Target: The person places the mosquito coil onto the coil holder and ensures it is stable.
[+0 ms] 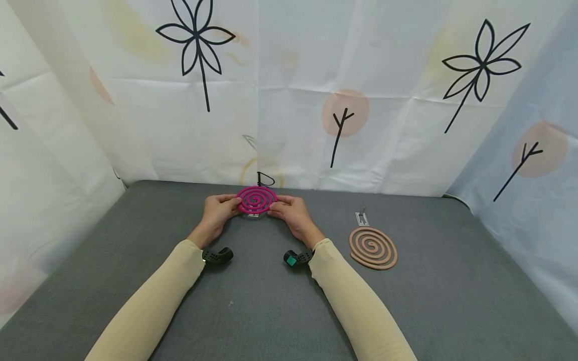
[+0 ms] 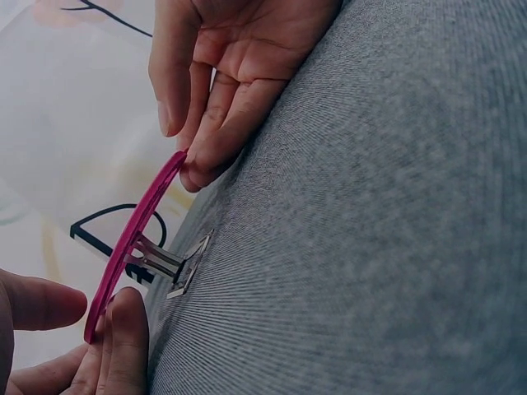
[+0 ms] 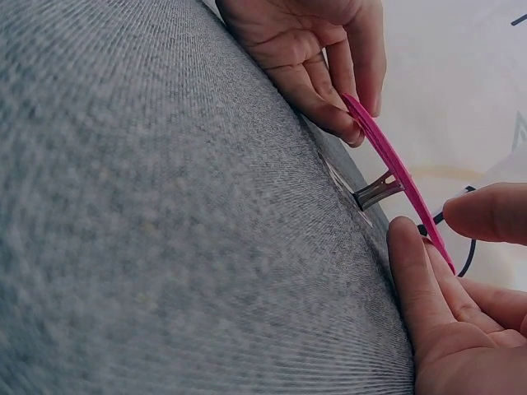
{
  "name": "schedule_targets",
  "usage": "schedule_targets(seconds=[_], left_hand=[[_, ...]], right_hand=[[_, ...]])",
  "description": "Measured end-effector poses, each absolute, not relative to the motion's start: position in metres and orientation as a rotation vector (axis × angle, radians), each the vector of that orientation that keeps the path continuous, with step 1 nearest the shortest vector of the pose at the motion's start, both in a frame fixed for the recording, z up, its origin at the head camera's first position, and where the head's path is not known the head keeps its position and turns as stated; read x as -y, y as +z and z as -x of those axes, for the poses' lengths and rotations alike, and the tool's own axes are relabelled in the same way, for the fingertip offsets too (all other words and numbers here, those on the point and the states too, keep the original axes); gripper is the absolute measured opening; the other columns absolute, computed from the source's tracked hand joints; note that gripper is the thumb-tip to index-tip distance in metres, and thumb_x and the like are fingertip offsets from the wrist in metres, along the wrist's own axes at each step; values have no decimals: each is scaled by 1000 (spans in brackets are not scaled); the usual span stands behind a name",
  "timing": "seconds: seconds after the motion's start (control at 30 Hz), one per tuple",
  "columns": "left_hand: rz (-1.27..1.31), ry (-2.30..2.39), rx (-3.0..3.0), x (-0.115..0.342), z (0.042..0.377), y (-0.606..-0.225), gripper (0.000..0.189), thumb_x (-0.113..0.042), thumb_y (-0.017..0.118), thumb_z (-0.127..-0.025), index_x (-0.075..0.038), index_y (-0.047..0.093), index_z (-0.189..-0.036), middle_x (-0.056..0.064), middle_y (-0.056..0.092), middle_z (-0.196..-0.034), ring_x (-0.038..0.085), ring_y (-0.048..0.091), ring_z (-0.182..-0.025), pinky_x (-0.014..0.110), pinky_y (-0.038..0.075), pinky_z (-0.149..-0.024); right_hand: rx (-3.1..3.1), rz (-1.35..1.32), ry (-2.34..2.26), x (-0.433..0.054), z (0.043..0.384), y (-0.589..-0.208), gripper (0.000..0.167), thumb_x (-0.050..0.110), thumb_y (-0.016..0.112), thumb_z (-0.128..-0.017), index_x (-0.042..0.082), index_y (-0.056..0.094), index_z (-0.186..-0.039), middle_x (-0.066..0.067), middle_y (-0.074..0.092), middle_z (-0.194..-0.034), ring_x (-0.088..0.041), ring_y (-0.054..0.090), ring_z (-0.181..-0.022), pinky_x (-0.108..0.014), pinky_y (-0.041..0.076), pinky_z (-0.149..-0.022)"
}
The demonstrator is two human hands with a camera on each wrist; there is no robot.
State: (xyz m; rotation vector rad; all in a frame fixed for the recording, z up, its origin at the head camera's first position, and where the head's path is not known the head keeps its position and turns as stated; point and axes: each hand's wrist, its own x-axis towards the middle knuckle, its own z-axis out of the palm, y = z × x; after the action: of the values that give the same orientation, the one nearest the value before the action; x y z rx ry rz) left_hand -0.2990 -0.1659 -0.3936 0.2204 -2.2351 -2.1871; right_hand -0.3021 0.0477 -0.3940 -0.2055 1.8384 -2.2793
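Well, closest in come two pale sleeves (image 1: 151, 301), reaching forward over the grey table (image 1: 262, 311), a dark band (image 1: 218, 256) at each wrist. Off to the right lies a brown coil (image 1: 371, 245), flat on the cloth-like surface, with a small stand (image 1: 362, 219) just beyond it.

And here's the main event: the pink coil (image 1: 255, 199), up near the table's far edge, raised and tilted between the two hands! It looks light and thin, stiff enough to span the gap, though the side views show it a touch bowed. I'd call it brittle, the sort that could snap under a twist; the dull surface hardly looks slippery. Outer ring, opposite sides, an even, gentle squeeze: that's the place to take hold.

And that's the grip we see! The left hand (image 1: 217, 215) pinches the left edge, the right hand (image 1: 295, 215) pinches the right, thumbs to the near face, fingers behind, only a narrow gap in each.

Under the coil, a metal stand (image 2: 160, 259) rests on the table, its prong up at the coil's underside; whether it slots in, I can't tell. Beyond it all, a white curtain (image 1: 293, 130) with printed leaves.
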Motion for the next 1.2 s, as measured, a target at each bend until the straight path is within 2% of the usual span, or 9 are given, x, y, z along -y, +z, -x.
schedule_targets(seconds=[0.23,0.47,0.73,1.03,1.2], left_hand=[[-214,-2164,2248,166,299,-394,40,-10,58,-104,11,53,-139,25,56,-133,17,65,-105,26,56,-89],[-213,-2176,2237,166,298,-394,39,-9,58,-104,11,54,-138,24,57,-130,14,65,-99,25,57,-87],[-208,-2173,2245,166,299,-395,41,-9,59,-104,12,53,-139,26,57,-131,16,65,-102,29,56,-91],[-226,-2176,2234,166,299,-395,40,-9,59,-104,11,54,-138,22,58,-125,10,65,-94,26,57,-87],[-210,-2184,2239,166,298,-395,41,-9,58,-104,11,52,-140,24,57,-129,15,65,-101,29,56,-92]], right_hand=[[-1851,193,-2264,-47,302,-393,48,-9,58,-99,-15,43,-144,-34,61,-125,-21,70,-95,-40,55,-95],[-1861,186,-2261,-46,302,-392,47,-9,57,-99,-15,43,-144,-35,61,-125,-29,69,-103,-38,56,-94],[-1856,174,-2260,-46,301,-391,49,-10,57,-98,-15,42,-145,-36,60,-126,-27,69,-101,-38,56,-94],[-1867,150,-2255,-46,300,-391,49,-9,58,-98,-14,43,-145,-34,61,-125,-29,69,-103,-38,56,-94],[-1872,142,-2252,-47,301,-392,50,-9,59,-98,-14,43,-145,-33,63,-124,-27,70,-100,-36,57,-92]])
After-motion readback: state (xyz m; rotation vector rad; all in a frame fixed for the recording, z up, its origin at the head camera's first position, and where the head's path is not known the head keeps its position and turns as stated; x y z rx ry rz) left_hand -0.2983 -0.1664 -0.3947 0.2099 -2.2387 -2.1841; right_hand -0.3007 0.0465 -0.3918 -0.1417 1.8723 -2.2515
